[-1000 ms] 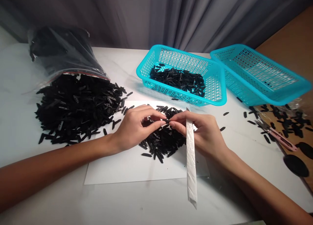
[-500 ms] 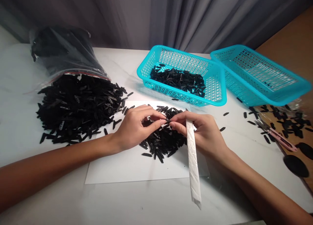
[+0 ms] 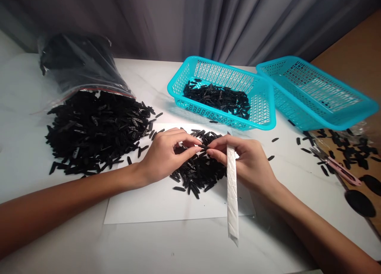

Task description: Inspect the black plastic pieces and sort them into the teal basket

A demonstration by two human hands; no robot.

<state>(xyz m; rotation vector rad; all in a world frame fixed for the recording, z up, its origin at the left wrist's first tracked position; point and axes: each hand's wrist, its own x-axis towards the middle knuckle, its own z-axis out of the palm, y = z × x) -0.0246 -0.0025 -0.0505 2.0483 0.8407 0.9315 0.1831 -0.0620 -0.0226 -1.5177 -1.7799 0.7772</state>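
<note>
Black plastic piece (image 3: pixel 203 146): pinched between left hand (image 3: pixel 168 159) and right hand (image 3: pixel 248 163) (both closed).
White strip (image 3: pixel 232 198): gripped in right hand.
Below: loose pile (image 3: pixel 196 175).

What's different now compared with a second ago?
The white strip at the right hand swung toward the person's right, then back left. The left hand and right hand still pinch a small black piece. The black pile and turquoise basket look unchanged.
</note>
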